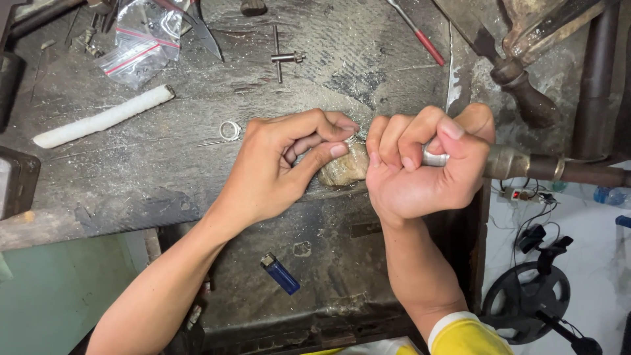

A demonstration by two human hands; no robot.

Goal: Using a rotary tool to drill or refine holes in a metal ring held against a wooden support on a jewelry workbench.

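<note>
Left hand (289,158) pinching a small ring (351,139) — right hand (420,161) clenched round a metal-ferruled tool handle (526,164).

Zip bags (141,39): two or three small clear plastic pouches with red seal stripes, crumpled and overlapping, lying on the bench (368,52) at its far left; just beyond the white rod (102,117); contents too small to tell; no labels, signs or screens visible.
</note>
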